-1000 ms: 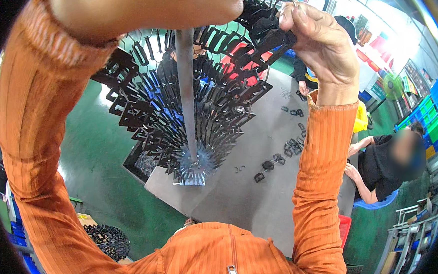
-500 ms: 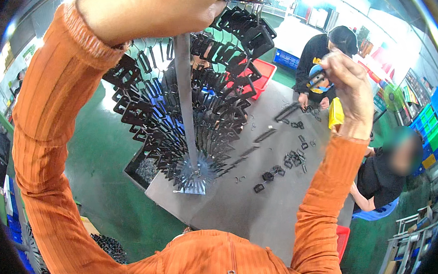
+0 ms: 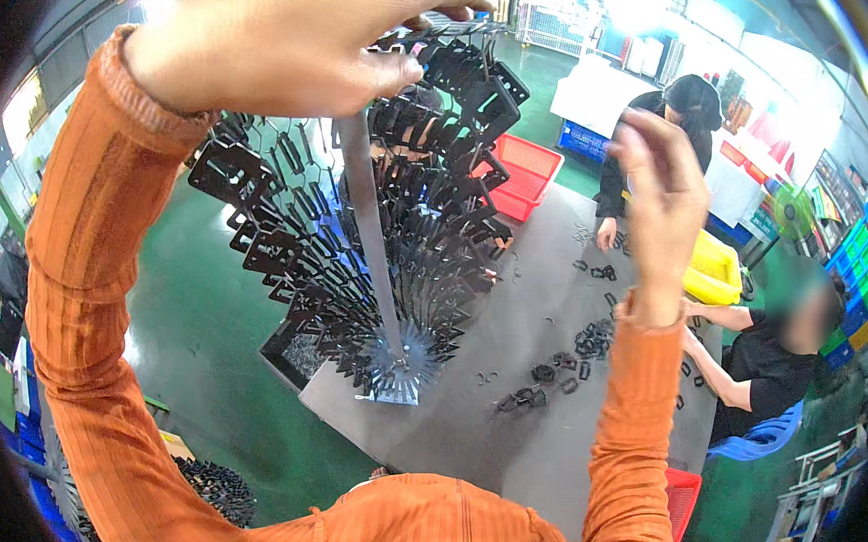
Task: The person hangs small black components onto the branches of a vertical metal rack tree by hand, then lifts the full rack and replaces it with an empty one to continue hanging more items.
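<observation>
A tall round hanging rack (image 3: pixel 362 206) rises from the table on a grey pole, hung all round with rows of black buckle-like frames (image 3: pixel 239 174). My left hand (image 3: pixel 291 51) is above the top of the pole, thumb and fingers apart at the rack's upper wires. It partly covers those wires, and no part shows in its grasp. Raised over the table's right side, my right hand (image 3: pixel 663 192) is slightly blurred, its fingers loosely stretched with nothing visible in them. Loose black frames (image 3: pixel 592 341) lie scattered on the grey table (image 3: pixel 483 427).
One co-worker in black (image 3: pixel 682 107) stands at the table's far side; another (image 3: pixel 767 350) sits at the right on a blue chair (image 3: pixel 762 438). A red basket (image 3: pixel 518 176), a yellow bin (image 3: pixel 712 269) and a dark tray of small metal pieces (image 3: pixel 295 354) border the table.
My right hand has lowered slightly, and the small dark piece at its fingertips no longer shows. My left fingers have spread at the rack top. The dark strips lying beside the rack are gone from sight.
</observation>
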Available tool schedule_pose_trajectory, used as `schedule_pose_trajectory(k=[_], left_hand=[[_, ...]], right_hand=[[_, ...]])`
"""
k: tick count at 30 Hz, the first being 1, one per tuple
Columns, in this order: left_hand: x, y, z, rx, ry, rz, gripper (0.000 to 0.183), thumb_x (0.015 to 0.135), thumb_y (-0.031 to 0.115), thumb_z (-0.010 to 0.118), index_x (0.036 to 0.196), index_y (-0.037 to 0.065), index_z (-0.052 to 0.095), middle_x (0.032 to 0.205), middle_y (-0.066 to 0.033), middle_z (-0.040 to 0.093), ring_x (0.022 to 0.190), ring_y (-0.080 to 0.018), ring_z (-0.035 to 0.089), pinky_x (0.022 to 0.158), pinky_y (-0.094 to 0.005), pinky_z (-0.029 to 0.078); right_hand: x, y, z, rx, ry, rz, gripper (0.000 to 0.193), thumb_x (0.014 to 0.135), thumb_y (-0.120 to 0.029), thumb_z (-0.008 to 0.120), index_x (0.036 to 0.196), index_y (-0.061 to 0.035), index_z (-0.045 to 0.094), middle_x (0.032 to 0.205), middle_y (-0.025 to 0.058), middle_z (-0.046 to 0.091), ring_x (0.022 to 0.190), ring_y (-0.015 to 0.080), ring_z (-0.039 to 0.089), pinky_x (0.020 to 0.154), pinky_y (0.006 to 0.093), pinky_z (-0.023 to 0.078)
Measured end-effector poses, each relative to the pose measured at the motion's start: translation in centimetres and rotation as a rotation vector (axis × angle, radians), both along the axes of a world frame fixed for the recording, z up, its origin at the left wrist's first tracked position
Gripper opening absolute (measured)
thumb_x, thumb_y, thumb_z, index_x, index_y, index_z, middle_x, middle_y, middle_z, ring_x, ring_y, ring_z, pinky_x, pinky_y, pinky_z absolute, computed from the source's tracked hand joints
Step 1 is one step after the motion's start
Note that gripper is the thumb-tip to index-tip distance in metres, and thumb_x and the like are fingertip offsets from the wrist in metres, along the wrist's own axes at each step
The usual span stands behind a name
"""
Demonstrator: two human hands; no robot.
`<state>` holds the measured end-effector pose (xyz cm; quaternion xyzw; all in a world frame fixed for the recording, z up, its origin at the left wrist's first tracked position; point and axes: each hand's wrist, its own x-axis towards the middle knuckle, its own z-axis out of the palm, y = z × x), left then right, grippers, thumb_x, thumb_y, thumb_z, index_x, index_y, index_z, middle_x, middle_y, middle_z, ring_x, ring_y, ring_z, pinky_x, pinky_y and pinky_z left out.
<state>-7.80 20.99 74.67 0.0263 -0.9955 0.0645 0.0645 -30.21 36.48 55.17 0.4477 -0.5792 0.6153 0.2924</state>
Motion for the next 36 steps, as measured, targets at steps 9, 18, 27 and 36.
schedule_pose_trajectory(k=[9,18,27,36], left_hand=[[-1.7,-0.1,0.1,-0.139,0.032,-0.099,0.022,0.081,0.001,0.057,0.098,-0.010,0.067,0.080,-0.0277,0.068,0.070,-0.0397,0.069,0.067,-0.0443,0.058],[-2.1,-0.6,-1.4,-0.292,0.125,-0.129,0.026,0.081,-0.006,0.056,0.103,-0.012,0.068,0.073,-0.0248,0.068,0.060,-0.0343,0.068,0.059,-0.0393,0.059],[-0.8,-2.1,-0.7,-0.119,0.045,0.065,0.045,0.087,-0.006,0.054,0.131,-0.001,0.066,0.073,-0.0203,0.069,0.060,-0.0271,0.066,0.061,-0.0384,0.056],[0.3,-4.7,-1.4,-0.011,0.113,-0.165,0.046,0.088,0.002,0.060,0.133,-0.010,0.059,0.090,-0.0265,0.071,0.073,-0.0293,0.070,0.072,-0.0400,0.058]], right_hand=[[9.2,-7.8,4.0,0.014,0.017,-0.064,0.020,0.093,-0.015,0.071,0.108,-0.0008,0.071,0.090,0.0174,0.071,0.075,0.0346,0.069,0.066,0.0419,0.053],[6.9,-10.6,3.3,-0.282,-0.200,0.412,0.012,0.096,-0.009,0.071,0.101,0.0017,0.073,0.082,0.0101,0.074,0.069,0.0192,0.071,0.062,0.0313,0.054],[-5.6,1.4,-1.0,-0.094,-0.398,0.412,0.024,0.098,-0.022,0.072,0.111,-0.0024,0.073,0.093,0.0057,0.072,0.073,0.0100,0.063,0.066,0.0232,0.052],[-16.5,8.8,-10.7,0.807,-0.303,-1.005,0.043,0.090,-0.024,0.078,0.123,-0.0009,0.066,0.116,0.0176,0.072,0.103,0.0259,0.070,0.090,0.0364,0.053]])
